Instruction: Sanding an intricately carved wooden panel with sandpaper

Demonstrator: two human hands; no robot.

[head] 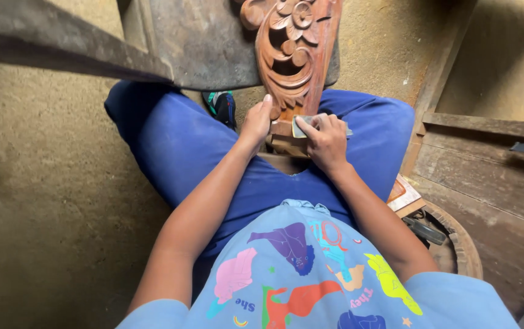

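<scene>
Gripping the carved wood panel [292, 55] at upper centre of the frame, the left hand [257, 122] is closed on its edge; the right hand [326, 139] pinches folded sandpaper [303, 125] against the lower end. Advisable: light strokes, firm bracing.

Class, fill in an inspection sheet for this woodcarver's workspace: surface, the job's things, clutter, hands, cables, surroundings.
Surface: dusty earthen floor; work rests on the lap.
Job's things: carved wooden panel with scrollwork; sandpaper piece against its lower end.
Clutter: dark tool on a round wooden piece.
Hands: left hand grips the panel's edge; right hand presses the sandpaper.
Cables: nothing seen.
Surroundings: wooden planks at right, beam at upper left.
</scene>
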